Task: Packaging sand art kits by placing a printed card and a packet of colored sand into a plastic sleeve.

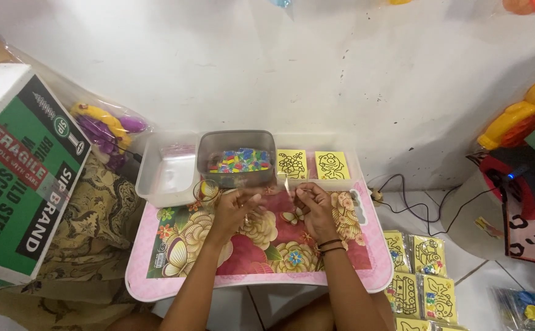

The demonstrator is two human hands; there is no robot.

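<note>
Seen from above: 2 bare hands meeting over a small pink table (pixel 365 270) with a flower-pattern top. Between them, a small clear plastic bag (pixel 287 186), held up at the far edge of the table, just in front of a grey tub (pixel 235 142) full of small coloured pieces.

Right hand (pixel 314 207): fingertips pinched together on one edge of the bag, thumb against forefinger, closed tight with almost no gap. Left hand (pixel 234 209): fingers curled and drawn together near the other side of the bag; hard to tell whether really touching the bag or only beside it, because the plastic is thin and partly blurred.

Probably very light, soft and floppy, with no stiffness of its own. Likely slippery too, and easy to crumple or tear, so best taken by the rim with 2 fingertips on each side, not by the middle. Contents too small to make out.

Relative to the grip: bag hanging just above and between the fingertips, close to the right thumb, slightly apart from the left palm.

Around: a clear tray (pixel 168 176) to the left of the tub, 2 yellow picture cards (pixel 311 164) to the right of it, and more yellow cards in packets (pixel 424 276) on the floor at the right. A green and white cardboard box (pixel 22 178) at far left.
</note>
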